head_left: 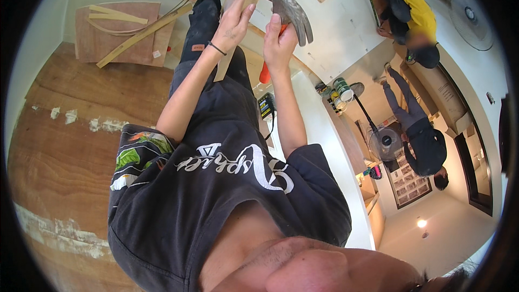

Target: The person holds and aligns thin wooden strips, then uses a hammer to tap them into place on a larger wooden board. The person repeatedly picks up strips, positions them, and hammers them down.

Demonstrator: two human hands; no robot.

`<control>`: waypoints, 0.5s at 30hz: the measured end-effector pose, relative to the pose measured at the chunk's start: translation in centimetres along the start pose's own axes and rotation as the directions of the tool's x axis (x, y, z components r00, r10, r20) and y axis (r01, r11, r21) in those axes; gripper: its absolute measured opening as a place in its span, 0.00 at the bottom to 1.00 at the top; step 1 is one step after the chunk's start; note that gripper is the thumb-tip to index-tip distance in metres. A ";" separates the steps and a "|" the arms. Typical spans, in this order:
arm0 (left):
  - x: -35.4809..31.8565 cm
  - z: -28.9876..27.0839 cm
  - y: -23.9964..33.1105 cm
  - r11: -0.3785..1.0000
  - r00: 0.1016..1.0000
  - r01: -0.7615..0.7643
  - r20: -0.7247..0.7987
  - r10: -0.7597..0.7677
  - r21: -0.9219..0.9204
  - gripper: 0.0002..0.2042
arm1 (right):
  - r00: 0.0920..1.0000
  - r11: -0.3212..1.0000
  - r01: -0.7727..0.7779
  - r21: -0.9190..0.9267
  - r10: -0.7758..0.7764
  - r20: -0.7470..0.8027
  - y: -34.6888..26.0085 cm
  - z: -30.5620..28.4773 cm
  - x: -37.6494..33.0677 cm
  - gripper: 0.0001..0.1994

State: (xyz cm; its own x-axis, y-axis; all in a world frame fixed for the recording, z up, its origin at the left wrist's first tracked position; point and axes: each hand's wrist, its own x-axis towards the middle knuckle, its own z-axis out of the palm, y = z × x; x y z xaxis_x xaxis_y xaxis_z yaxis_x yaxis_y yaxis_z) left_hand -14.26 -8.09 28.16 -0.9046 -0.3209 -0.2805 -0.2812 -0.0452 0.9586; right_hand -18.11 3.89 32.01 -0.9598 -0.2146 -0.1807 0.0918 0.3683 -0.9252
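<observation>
My left hand (232, 28) is closed round a long, flat wooden strip (223, 68). The strip runs from the top edge of the view down in front of my dark trousers. My right hand (279, 44) grips a claw hammer by its orange-red handle (264, 73), just under the neck. The worn grey hammer head (287, 11) points up, close to the right of the strip and apart from it. Part of the strip lies hidden behind my left palm and fingers.
A plywood panel with thin strips (121, 32) rests at the left. A yellow-and-black tape measure (266, 106) hangs at my waist. At the right are paint cans (342, 91), a standing fan (386, 140), a person in yellow (421, 13) and a person in dark clothes (424, 143).
</observation>
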 end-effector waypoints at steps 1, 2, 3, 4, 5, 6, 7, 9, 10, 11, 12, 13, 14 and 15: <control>0.0 0.0 0.0 1.000 1.000 -0.022 -0.005 0.022 0.012 0.27 | 1.000 0.998 -0.024 -0.054 0.024 0.001 -0.1 0.0 0.1 0.18; 0.0 -0.1 0.1 1.000 1.000 -0.010 -0.005 0.010 0.000 0.27 | 1.000 0.996 -0.010 -0.083 0.011 0.017 -0.2 0.0 0.4 0.18; -0.1 -0.1 0.1 1.000 1.000 -0.010 -0.004 0.010 -0.009 0.27 | 0.999 0.994 0.005 -0.112 -0.002 0.033 -0.3 -0.1 0.6 0.18; 0.0 -0.3 0.1 1.000 1.000 -0.014 -0.005 0.014 -0.017 0.27 | 1.000 0.994 -0.004 -0.114 0.006 0.016 -0.5 -0.1 0.8 0.18; 0.0 -0.4 0.1 1.000 1.000 -0.012 -0.003 0.012 -0.002 0.27 | 1.000 0.993 -0.015 -0.114 0.015 -0.001 -0.7 -0.1 0.9 0.18; 0.0 -0.5 0.2 1.000 1.000 -0.005 -0.001 0.005 0.011 0.27 | 1.000 0.996 0.026 -0.081 -0.027 -0.008 -0.9 0.0 1.2 0.18; 0.0 -0.7 0.2 1.000 1.000 -0.001 -0.005 0.002 0.027 0.27 | 1.000 0.990 -0.012 -0.140 0.013 0.003 -1.1 0.0 1.4 0.18; 0.0 -1.0 0.2 0.998 0.998 0.060 0.022 -0.059 -0.014 0.27 | 0.999 0.981 0.019 -0.192 -0.012 0.040 -1.4 0.1 1.7 0.18; -0.1 -1.0 0.2 0.996 0.996 0.086 0.036 -0.085 -0.034 0.27 | 0.997 0.982 -0.066 -0.177 0.074 0.039 -1.5 0.1 1.8 0.18; 0.0 -1.1 0.2 0.998 0.998 0.054 0.026 -0.053 -0.020 0.27 | 0.988 0.977 -0.142 -0.159 0.150 0.039 -1.6 0.2 1.9 0.18; -0.1 -1.1 0.1 1.000 1.000 0.028 0.015 -0.028 -0.004 0.27 | 0.958 0.946 -0.279 -0.162 0.287 0.023 -1.6 0.2 2.0 0.19; -0.1 -1.1 0.1 1.000 1.000 0.000 0.003 0.000 0.014 0.27 | 0.986 0.979 -0.162 -0.128 0.167 0.030 -1.6 0.3 2.1 0.17; -0.1 -1.1 0.0 1.000 1.000 0.003 -0.002 -0.003 0.005 0.27 | 0.995 0.988 -0.100 -0.114 0.101 0.011 -1.4 0.5 2.3 0.16; -0.1 -1.0 0.0 1.000 1.000 0.001 -0.005 -0.001 -0.004 0.27 | 0.998 0.993 -0.063 -0.101 0.065 0.023 -1.3 0.6 2.4 0.16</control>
State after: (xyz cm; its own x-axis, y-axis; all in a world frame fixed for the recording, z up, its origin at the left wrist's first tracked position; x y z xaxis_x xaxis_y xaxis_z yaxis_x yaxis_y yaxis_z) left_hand -13.86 -8.96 28.19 -0.9029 -0.3254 -0.2809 -0.2805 -0.0495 0.9586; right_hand -20.40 2.34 32.54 -0.9455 -0.2108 -0.2481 0.1244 0.4703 -0.8737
